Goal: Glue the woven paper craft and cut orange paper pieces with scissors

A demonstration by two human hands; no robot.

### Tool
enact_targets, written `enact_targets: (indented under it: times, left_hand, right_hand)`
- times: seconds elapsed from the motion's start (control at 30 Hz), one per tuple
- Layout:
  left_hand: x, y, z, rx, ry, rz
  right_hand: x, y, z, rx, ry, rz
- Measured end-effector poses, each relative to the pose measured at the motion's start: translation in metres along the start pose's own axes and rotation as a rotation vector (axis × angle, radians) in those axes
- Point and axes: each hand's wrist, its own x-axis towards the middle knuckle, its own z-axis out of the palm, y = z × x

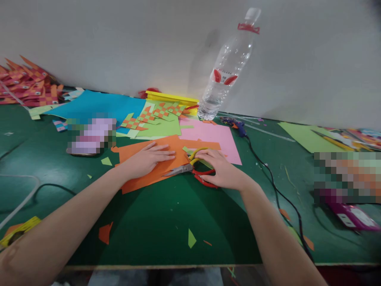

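An orange sheet of paper (pixel 137 183) lies on the green table in the middle of the view. My left hand (pixel 148 159) rests flat on it with the fingers stretched out to the right. My right hand (pixel 226 170) grips a pair of scissors (pixel 180 171) by yellow and red handles. Its blades point left, over the front right part of the orange sheet. Small green and orange paper pieces are close to the scissors' handles, partly hidden by my right hand. Behind it lies a pink sheet (pixel 220 133).
Woven paper fish (pixel 150 116) lie on light green sheets at the back, beside a blue sheet (pixel 101 105). A clear bottle (pixel 226 65) stands by the wall. A glue gun (pixel 235 125) trails a black cord rightward. A phone (pixel 93 137) lies left; paper scraps (pixel 192 239) are scattered in front.
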Motion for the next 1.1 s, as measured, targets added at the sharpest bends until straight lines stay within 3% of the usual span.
enact_targets:
  times: [0.27, 0.6, 0.8, 1.1]
  left_hand:
    - [0.0, -0.001, -0.002, -0.009, -0.022, 0.005]
    - [0.001, 0.001, -0.001, 0.013, -0.027, -0.006]
    - [0.0, 0.0, 0.0, 0.005, 0.001, 0.01]
    - [0.001, -0.004, 0.004, 0.02, -0.001, 0.002]
  right_hand:
    - [-0.003, 0.01, -0.004, 0.012, -0.033, 0.023]
    - [0.003, -0.017, 0.005, 0.035, -0.03, -0.021]
    - [0.006, -0.019, 0.013, 0.029, -0.023, -0.035]
    - [0.003, -0.022, 0.004, -0.012, -0.086, 0.001]
